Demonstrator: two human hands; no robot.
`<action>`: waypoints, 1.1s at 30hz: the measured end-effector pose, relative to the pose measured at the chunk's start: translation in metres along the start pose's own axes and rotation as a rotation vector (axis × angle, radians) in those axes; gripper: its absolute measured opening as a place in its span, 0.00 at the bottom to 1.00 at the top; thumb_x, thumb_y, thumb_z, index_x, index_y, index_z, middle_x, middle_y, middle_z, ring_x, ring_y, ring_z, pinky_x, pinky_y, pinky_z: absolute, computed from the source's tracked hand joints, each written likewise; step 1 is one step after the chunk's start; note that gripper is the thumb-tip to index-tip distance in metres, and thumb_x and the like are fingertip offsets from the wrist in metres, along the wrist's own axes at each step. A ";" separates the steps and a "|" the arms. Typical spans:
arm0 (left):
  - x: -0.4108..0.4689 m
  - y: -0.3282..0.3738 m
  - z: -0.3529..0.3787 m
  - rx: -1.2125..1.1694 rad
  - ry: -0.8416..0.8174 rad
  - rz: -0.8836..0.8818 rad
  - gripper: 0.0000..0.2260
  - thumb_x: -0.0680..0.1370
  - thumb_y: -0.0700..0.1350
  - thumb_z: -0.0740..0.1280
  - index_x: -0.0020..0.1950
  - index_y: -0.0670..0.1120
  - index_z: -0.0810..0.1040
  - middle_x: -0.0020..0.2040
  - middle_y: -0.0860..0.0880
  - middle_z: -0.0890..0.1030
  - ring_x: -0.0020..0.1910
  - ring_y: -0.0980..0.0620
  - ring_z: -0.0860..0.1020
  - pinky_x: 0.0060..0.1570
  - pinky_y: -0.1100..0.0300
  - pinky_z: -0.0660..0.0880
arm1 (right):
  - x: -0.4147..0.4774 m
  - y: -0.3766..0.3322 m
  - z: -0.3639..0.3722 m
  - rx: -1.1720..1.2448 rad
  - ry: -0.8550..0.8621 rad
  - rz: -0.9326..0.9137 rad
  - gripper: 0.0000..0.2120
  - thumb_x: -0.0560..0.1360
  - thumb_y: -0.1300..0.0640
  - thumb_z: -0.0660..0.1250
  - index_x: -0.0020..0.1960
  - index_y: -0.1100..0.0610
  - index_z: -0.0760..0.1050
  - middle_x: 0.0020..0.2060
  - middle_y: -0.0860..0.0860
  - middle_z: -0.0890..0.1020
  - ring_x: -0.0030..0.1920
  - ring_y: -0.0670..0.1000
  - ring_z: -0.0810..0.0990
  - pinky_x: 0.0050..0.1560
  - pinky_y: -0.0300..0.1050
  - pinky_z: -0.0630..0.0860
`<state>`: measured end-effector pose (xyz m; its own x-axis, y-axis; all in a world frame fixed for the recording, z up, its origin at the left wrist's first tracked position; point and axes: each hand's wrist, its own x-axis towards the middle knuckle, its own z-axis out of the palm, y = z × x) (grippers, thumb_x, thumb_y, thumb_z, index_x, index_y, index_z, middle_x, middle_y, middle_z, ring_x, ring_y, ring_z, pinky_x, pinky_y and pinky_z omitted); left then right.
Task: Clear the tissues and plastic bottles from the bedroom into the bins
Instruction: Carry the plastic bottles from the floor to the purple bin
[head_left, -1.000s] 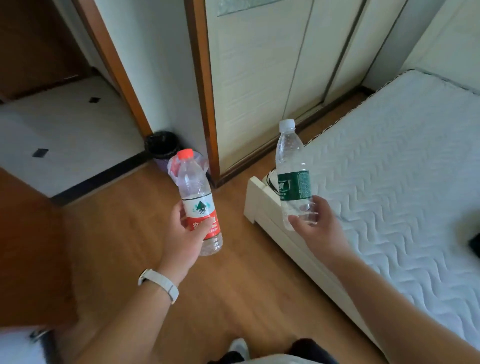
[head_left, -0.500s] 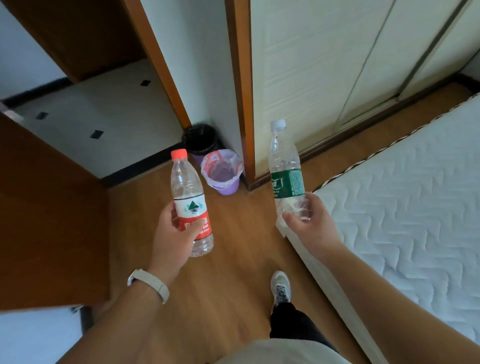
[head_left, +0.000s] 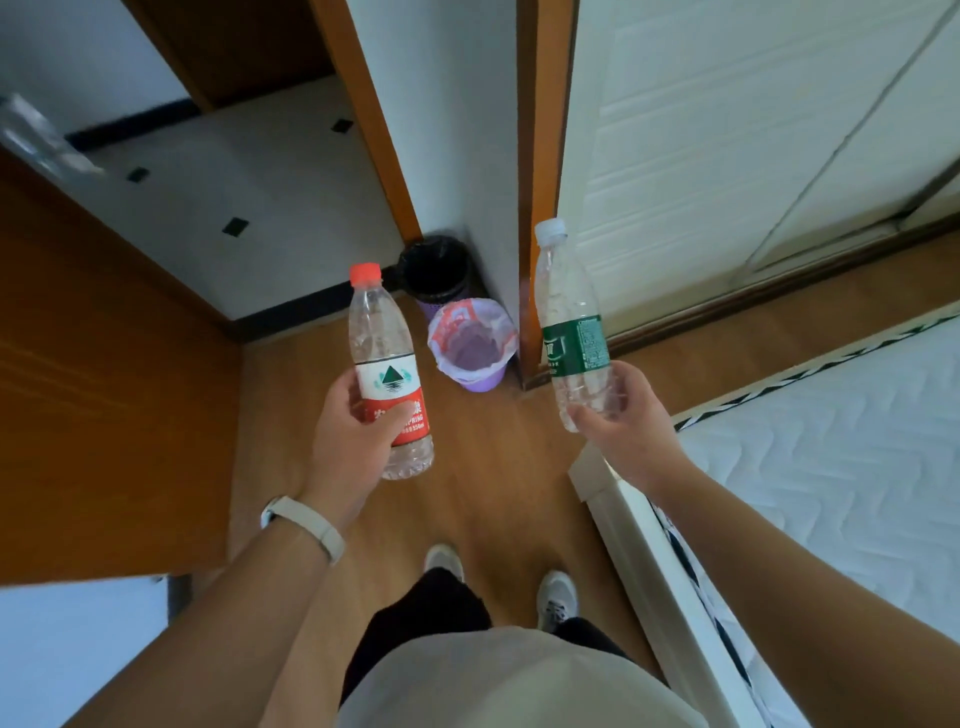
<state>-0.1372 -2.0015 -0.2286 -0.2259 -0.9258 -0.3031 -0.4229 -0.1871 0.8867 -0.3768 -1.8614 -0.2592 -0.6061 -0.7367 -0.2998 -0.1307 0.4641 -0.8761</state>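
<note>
Head: hands (head_left: 353, 441) grip upright bottles (head_left: 389, 369).

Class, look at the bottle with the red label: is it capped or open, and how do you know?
Capped. The red-label bottle, held roughly upright in the left hand, has a red cap seated on its neck.

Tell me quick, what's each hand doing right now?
Left hand: closed around the red-label bottle.
Right hand: closed around the green-label bottle.

Bare wood floor (head_left: 498, 467) lies open toward the purple bin (head_left: 474, 344) (wardrobe post (head_left: 537, 208) just beside).
</note>
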 end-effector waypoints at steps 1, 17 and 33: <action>0.009 0.000 -0.003 0.016 0.004 0.002 0.26 0.75 0.47 0.73 0.71 0.54 0.68 0.57 0.59 0.77 0.51 0.63 0.77 0.40 0.69 0.73 | 0.008 -0.004 0.006 -0.011 -0.017 0.005 0.24 0.69 0.48 0.74 0.61 0.45 0.68 0.50 0.42 0.81 0.48 0.41 0.81 0.53 0.51 0.80; 0.307 -0.009 -0.038 -0.135 -0.228 -0.145 0.23 0.73 0.40 0.74 0.66 0.51 0.71 0.55 0.54 0.81 0.50 0.55 0.82 0.47 0.59 0.79 | 0.221 -0.087 0.158 -0.117 -0.012 0.219 0.18 0.71 0.49 0.73 0.51 0.36 0.67 0.46 0.40 0.81 0.46 0.42 0.82 0.51 0.51 0.81; 0.493 -0.052 -0.008 -0.079 -0.309 -0.276 0.21 0.72 0.40 0.74 0.61 0.51 0.73 0.52 0.51 0.82 0.48 0.55 0.83 0.47 0.56 0.80 | 0.394 -0.054 0.242 -0.338 -0.075 0.351 0.27 0.68 0.42 0.72 0.62 0.47 0.67 0.50 0.43 0.79 0.48 0.45 0.80 0.48 0.50 0.81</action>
<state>-0.2198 -2.4504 -0.4213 -0.3713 -0.6973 -0.6131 -0.4390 -0.4500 0.7776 -0.4186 -2.2965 -0.4214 -0.6030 -0.5347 -0.5920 -0.1834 0.8152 -0.5494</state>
